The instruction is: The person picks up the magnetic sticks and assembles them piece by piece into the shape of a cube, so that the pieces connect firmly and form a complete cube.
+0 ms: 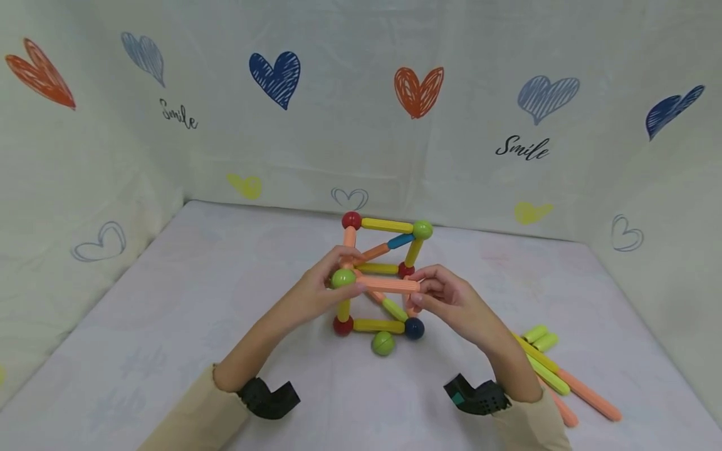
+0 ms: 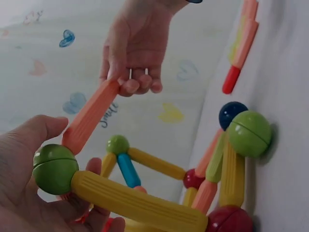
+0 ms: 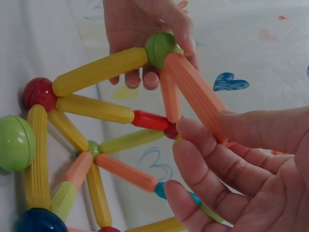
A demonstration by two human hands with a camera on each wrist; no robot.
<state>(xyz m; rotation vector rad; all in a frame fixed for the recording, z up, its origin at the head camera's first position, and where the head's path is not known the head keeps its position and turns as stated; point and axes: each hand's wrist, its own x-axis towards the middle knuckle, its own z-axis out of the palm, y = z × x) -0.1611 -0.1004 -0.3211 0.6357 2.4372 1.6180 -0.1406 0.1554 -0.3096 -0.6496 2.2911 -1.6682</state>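
Observation:
A frame of coloured rods and balls stands on the table in the head view. My left hand holds the green ball at its upper near-left corner, thumb in front. From that ball a salmon rod reaches right, nearly level. The thumb and fingers of my right hand pinch its far end. Below the ball, a yellow rod runs down to a red ball. Along the bottom front, another yellow rod joins this red ball to a dark blue ball.
A separate green ball sits before the front yellow rod. Farther back are a red ball and a green ball, joined by a yellow rod. Loose rods and short green pieces lie right of my right forearm.

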